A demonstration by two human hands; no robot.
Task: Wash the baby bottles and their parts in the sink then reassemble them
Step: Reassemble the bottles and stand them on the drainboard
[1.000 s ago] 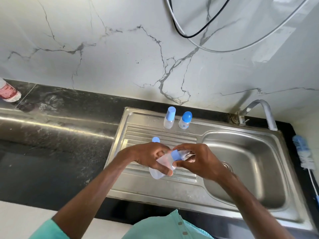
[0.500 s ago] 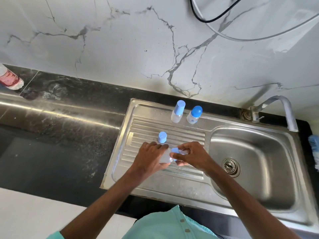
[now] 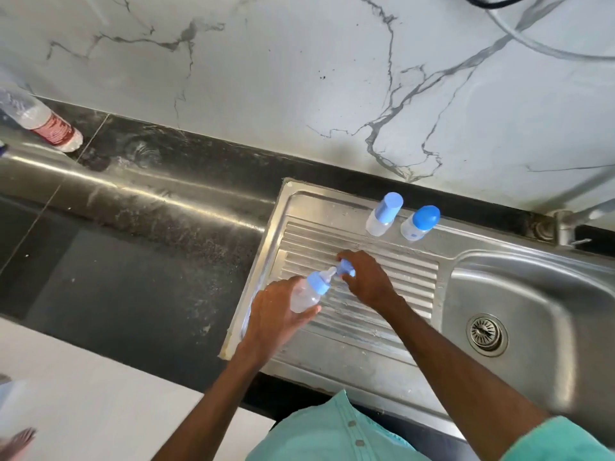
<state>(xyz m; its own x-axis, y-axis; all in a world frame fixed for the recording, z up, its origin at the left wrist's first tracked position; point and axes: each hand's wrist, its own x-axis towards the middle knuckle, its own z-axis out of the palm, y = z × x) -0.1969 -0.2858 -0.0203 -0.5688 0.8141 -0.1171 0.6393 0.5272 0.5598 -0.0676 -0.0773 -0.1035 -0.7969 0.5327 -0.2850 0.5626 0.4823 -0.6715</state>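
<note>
My left hand grips a clear baby bottle with a blue collar and a pale nipple, tilted up to the right over the steel drainboard. My right hand pinches a small blue cap just beyond the nipple's tip. Two capped baby bottles stand at the back of the drainboard: one with a tall light-blue cap and one with a rounder, darker blue cap.
The sink basin with its round drain lies to the right, the tap base behind it. A black stone counter stretches left, with a plastic water bottle lying at its back. A marble wall rises behind.
My hands have come apart. The left hand moved the bottle left and tilted it, and the right hand took the blue cap that stood on the drainboard. The view shifted left.
</note>
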